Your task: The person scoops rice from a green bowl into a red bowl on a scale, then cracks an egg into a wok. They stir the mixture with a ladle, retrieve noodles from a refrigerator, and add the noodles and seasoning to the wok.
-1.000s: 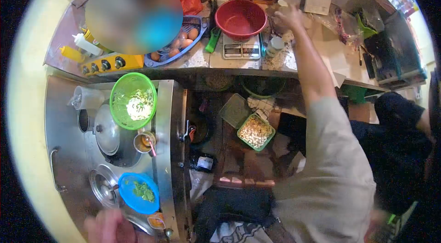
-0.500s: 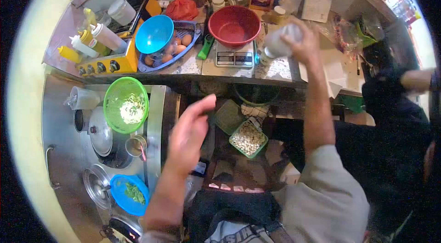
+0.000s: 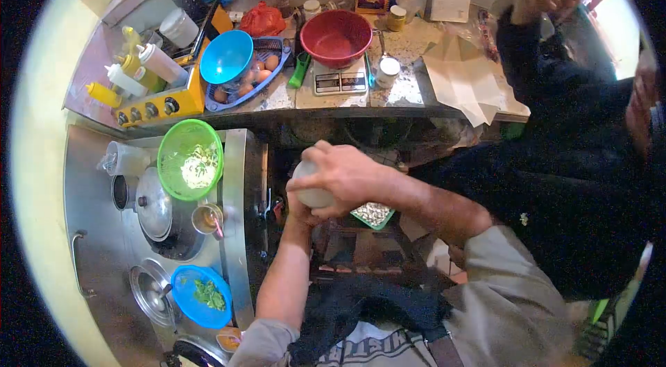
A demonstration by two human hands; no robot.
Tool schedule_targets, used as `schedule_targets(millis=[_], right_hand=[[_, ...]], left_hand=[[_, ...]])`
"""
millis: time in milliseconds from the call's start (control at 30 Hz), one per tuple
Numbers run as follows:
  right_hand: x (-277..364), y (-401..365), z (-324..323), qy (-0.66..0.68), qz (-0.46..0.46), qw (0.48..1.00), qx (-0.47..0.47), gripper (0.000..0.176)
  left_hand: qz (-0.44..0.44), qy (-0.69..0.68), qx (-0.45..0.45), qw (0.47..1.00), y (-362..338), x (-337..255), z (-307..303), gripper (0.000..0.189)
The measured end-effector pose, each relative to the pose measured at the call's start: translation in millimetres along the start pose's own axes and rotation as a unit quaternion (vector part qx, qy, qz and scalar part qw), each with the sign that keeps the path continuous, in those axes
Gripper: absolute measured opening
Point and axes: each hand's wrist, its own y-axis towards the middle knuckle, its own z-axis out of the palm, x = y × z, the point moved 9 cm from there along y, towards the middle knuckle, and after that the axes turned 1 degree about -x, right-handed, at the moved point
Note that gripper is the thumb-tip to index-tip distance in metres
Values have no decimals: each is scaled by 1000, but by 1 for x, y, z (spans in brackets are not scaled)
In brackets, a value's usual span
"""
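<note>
Above the floor gap, my right hand [image 3: 347,174] is wrapped over a whitish translucent jar [image 3: 313,196]. My left hand [image 3: 300,214] grips the same jar from below, its fingers mostly hidden. What the jar contains cannot be made out. Partly covered by my right forearm, a green-rimmed container of chopped white pieces [image 3: 374,214] sits lower down. On the counter ahead, a red bowl [image 3: 336,37] rests on a digital scale [image 3: 340,81]. Beside the scale stands a small white-topped jar [image 3: 388,71].
A green colander [image 3: 168,159], a lidded pot [image 3: 154,202] and a blue basin with leaves [image 3: 184,304] are at left. Eggs lie in a blue basket [image 3: 243,95] under a blue bowl [image 3: 227,56]. Another person in dark clothing [image 3: 555,180] stands close at right, one hand raised.
My right hand has brought the jar from the counter down and left to my chest, where my left hand has closed on it. The other person has moved in nearer with an arm up.
</note>
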Motion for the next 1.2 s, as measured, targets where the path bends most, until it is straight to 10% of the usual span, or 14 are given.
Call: schedule_targets(millis=[333,467,600,767,1000,1167,1200], right_hand=[[26,-27,26,12,30,998,-55,57],[-6,-24,-6,114,94,987,-64,59],[-205,-97,5,-8,445,887,-126,62],[-308,-125,35,-81,564,818,-78,58],[-332,-114,9,-282,578,749,-161,61],[-366,-73,41,-181,386,854,-298,16],[-396,-74,53,-148,467,840,-234,17]], left_hand=[[-295,27,-3,955,4,26,-59,47],[-263,34,-41,963,-7,29,-84,54],[-297,-151,13,943,-38,38,-96,59],[-232,-241,80,939,-85,16,-59,55],[-184,-261,33,947,-148,-14,-69,55],[-108,-273,10,956,-175,-32,-59,54],[-110,-277,22,954,-178,-32,-55,54]])
